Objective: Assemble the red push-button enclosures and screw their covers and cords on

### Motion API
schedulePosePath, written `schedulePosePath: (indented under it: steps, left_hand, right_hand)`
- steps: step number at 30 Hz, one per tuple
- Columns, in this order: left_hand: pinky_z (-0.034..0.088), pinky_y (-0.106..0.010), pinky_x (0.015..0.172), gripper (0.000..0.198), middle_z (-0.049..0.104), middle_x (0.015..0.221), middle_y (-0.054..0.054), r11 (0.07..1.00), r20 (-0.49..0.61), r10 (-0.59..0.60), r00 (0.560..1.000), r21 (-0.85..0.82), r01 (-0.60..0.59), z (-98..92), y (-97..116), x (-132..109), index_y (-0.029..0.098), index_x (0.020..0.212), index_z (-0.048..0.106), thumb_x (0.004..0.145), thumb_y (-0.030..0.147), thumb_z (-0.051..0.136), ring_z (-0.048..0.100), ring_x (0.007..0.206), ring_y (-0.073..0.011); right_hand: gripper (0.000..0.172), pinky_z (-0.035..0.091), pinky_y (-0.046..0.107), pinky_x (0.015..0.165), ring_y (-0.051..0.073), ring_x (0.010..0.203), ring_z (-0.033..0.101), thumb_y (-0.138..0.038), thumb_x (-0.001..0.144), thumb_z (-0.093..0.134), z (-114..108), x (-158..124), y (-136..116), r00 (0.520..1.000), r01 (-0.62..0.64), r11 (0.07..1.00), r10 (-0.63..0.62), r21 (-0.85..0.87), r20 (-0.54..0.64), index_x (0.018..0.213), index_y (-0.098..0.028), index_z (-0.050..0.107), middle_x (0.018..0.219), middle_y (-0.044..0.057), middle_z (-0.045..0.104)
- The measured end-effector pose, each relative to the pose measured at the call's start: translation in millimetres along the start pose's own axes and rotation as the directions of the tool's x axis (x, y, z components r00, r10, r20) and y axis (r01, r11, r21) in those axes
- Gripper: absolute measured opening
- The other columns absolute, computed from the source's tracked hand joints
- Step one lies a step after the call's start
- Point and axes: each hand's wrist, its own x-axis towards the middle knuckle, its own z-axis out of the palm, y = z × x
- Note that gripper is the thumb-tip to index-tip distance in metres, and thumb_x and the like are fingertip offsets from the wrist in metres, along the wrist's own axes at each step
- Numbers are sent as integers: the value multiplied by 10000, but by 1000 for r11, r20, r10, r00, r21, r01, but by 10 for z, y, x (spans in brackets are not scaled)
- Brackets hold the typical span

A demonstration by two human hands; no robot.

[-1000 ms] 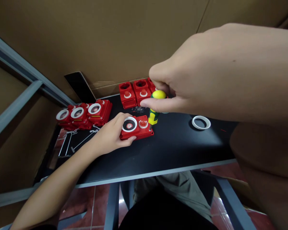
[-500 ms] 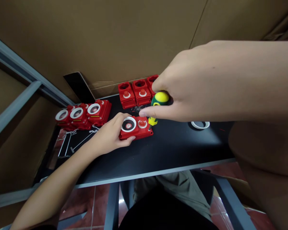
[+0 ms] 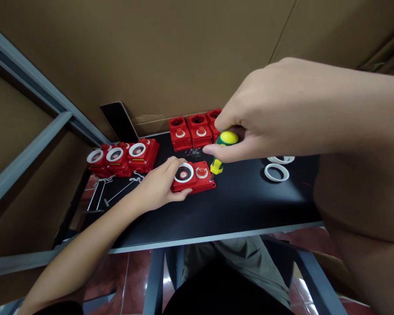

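Note:
A red box with a white ring and a small red dome (image 3: 199, 186) lies flat on the black table. My left hand (image 3: 162, 181) is closed around its left end, thumb along the near side. My right hand (image 3: 246, 118) grips a screwdriver (image 3: 229, 138) with a green and yellow handle, its fingers wrapped round the grip and partly hidden. The screwdriver stands tilted, its tip down at the box's right corner, where a screw seems to sit.
Several similar red boxes stand in groups: ringed ones (image 3: 141, 157) at the left, ringless ones (image 3: 198, 135) at the back. Small screws (image 3: 193, 152) lie behind the held box. White rings (image 3: 276, 173) lie at the right, thin metal rods (image 3: 118, 192) at the left. A phone-like slab (image 3: 120, 120) leans on the cardboard.
The whole view has shifted slightly, so things appear farther right, and more white rings show. My right hand has turned a little on the screwdriver; the left keeps its hold on the box.

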Motion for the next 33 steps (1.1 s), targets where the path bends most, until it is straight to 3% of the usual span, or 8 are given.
schedulePosePath:
  steps: [5,11,14,17,21,26,29,33]
  left_hand:
    - [672,-501,1031,688,667,1448,-203,999,-10,-3,1000,34,3,57,42,-10,170,1555,507,1001,455,799,771,1257,-388]
    - [679,-504,998,646,688,1415,-191,1000,-2,-21,1000,14,21,52,78,-5,178,1503,557,971,429,824,785,1197,-376]
    - [680,-513,1021,646,692,1409,-185,999,1,-41,999,7,41,28,86,-8,180,1489,568,966,444,838,790,1210,-382]
    - [671,-518,1072,701,682,1460,-171,999,17,-43,999,13,42,7,92,-8,205,1506,556,946,470,882,776,1277,-387]
    - [665,-522,1099,753,664,1511,-178,998,31,-44,999,46,43,-15,88,1,211,1535,549,931,469,917,750,1345,-399]
    - [656,-486,1113,717,707,1467,-157,999,56,-30,998,46,27,-40,79,14,214,1536,569,954,473,896,768,1315,-372]
    - [647,-480,1138,727,708,1500,-149,998,59,-37,998,54,34,-41,80,15,224,1539,578,953,522,887,744,1382,-390]
    - [654,-487,1140,751,705,1518,-155,996,60,-59,996,77,54,-24,75,13,220,1550,576,952,556,882,726,1422,-407]
  right_hand:
    - [606,259,382,661,125,634,317,-508,1001,702,1,79,-85,997,4,974,12,-225,70,582,-186,406,557,29,311]
    - [569,149,392,642,121,673,99,-413,995,581,-172,-89,-5,942,90,980,-141,-176,-305,652,-147,213,658,36,135]
    - [542,160,381,652,89,639,225,-472,969,611,-205,-172,191,902,-21,1000,28,21,-431,602,-164,359,616,39,284]
    - [354,414,361,744,145,779,623,-517,849,717,-66,-126,452,830,10,898,237,440,-504,678,-220,625,775,63,658]
    - [646,558,413,859,175,751,561,-668,585,810,268,-10,887,603,135,580,595,803,-532,767,-262,341,720,-1,527]
    - [720,357,369,691,155,704,224,-911,673,574,548,-123,1444,417,-170,531,802,830,-428,818,-275,270,748,-30,291]
    - [436,462,397,799,176,763,453,-608,834,694,640,-294,1628,347,-362,612,788,703,-508,1026,-293,463,924,30,550]
    - [517,486,473,1193,307,1295,679,-269,883,782,744,-437,1703,455,-668,671,711,322,-537,1379,-227,643,1356,169,727]
